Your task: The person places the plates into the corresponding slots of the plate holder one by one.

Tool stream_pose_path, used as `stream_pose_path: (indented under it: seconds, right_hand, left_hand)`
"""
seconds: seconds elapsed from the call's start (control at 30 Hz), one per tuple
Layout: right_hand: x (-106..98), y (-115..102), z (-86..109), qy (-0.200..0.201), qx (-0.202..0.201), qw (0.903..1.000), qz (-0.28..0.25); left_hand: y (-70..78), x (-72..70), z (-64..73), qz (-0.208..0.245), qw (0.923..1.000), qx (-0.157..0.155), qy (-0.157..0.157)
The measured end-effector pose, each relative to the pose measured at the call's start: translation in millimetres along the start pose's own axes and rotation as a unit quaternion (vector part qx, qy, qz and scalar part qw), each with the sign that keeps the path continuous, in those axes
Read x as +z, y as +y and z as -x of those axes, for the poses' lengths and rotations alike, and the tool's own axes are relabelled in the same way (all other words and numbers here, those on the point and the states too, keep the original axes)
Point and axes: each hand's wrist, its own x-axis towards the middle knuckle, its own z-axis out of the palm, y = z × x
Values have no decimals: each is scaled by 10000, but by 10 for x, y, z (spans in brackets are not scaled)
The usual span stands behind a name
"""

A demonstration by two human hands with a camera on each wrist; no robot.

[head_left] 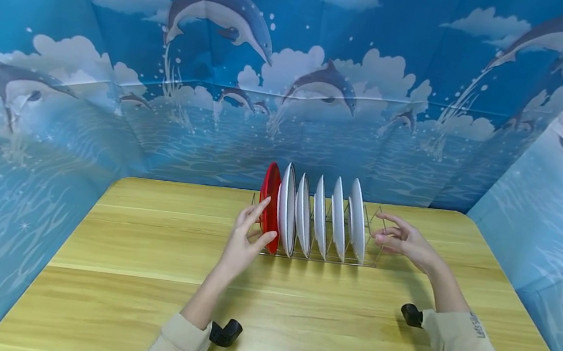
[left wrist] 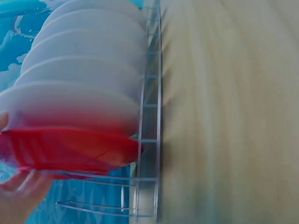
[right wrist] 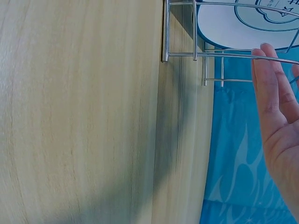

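A wire dish rack [head_left: 309,258] stands on the wooden table, with a red plate [head_left: 271,186] upright at its left end and several white plates [head_left: 320,217] standing to the right of it. My left hand [head_left: 242,246] holds the red plate, thumb in front and fingers at its outer side. In the left wrist view fingers [left wrist: 28,186] lie against the red underside, and one fingertip shows at the far rim. At the rack's right end my right hand [head_left: 406,245] grips the end wire between fingers and thumb. The right wrist view shows fingertips [right wrist: 264,53] against that wire.
The wooden table [head_left: 142,298] runs back to a blue dolphin-print curtain [head_left: 203,132], which also hangs at both sides. A black wrist device [head_left: 226,333] sits by the left sleeve, and another black wrist device [head_left: 411,315] by the right sleeve.
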Motion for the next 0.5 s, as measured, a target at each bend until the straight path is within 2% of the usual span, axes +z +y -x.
stream_pose_path:
  seconds: [0.1,0.3,0.33,0.5]
  right_hand:
    - [3,-2,4,-5,-9,10000,-28]
    - [7,-22,15,4,-2,10000,-34]
    - [9,-24,16,10,3,10000,-29]
    - [29,-27,32,40,-4,10000,-25]
  left_hand:
    - [-137,69,76,-173,9996,113,176]
    - [-209,166,233,-176,9991,248,287]
    - [-203,174,245,-171,9991,282,281]
    - [15,146,284,-154,9987,419,227]
